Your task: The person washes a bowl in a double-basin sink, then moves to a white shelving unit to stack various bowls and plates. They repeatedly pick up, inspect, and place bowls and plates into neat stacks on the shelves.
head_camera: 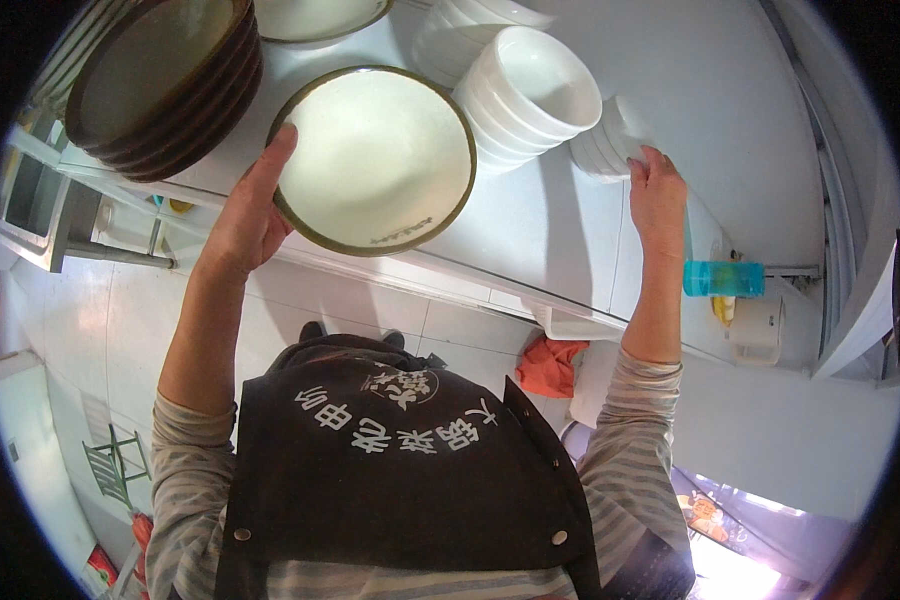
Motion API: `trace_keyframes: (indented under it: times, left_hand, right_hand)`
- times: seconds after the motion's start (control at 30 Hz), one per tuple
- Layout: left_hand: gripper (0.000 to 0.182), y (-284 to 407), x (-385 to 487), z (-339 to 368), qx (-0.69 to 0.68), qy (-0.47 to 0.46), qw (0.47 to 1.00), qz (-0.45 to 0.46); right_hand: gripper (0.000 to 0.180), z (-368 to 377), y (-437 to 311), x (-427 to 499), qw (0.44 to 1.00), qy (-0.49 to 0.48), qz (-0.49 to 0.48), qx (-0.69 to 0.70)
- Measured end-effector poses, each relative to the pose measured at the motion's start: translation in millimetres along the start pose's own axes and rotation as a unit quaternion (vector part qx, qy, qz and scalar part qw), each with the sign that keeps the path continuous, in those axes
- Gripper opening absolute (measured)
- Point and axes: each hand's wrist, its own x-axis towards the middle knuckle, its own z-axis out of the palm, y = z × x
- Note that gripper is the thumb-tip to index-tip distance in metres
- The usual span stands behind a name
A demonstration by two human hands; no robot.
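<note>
My left hand (251,206) grips the left rim of a round cream plate with a brown edge (375,161), thumb on top, holding it over the front of a white counter. At the right, my right hand (656,191) has its fingertips on the edge of a small stack of white bowls (607,142); its fingers partly hide how firmly it grips. Between the hands, behind the plate, stands a leaning stack of larger white bowls (525,97). To the left of the plate is a stack of dark-rimmed dishes (165,90).
More white bowls (442,41) and another brown-rimmed dish (322,15) stand at the back of the counter (525,217). A turquoise container (724,279) is right of my right forearm. Below the counter are a white basket (577,324) and a red bag (551,367). A metal sink (34,202) is far left.
</note>
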Motion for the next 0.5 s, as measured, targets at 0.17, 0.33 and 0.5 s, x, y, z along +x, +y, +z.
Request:
trace_keyframes:
  times: [0.17, 0.33, 0.5]
  left_hand:
    - [0.081, -2.2, -0.7, 2.6, 0.001, -0.004, 1.000, 0.011]
    - [0.078, 1.2, -0.4, 5.4, 0.014, 0.004, 1.000, -0.004]
    - [0.077, 1.7, -3.9, 6.0, 0.002, -0.002, 1.000, 0.017]
  right_hand:
    - [0.026, -19.1, -24.0, 3.2, 0.993, 0.046, -0.075, -0.085]
    - [0.025, -72.3, -112.8, -13.4, 0.968, 0.088, -0.101, 0.210]
    - [0.018, -77.2, -151.1, -0.5, 0.978, 0.044, -0.185, 0.084]
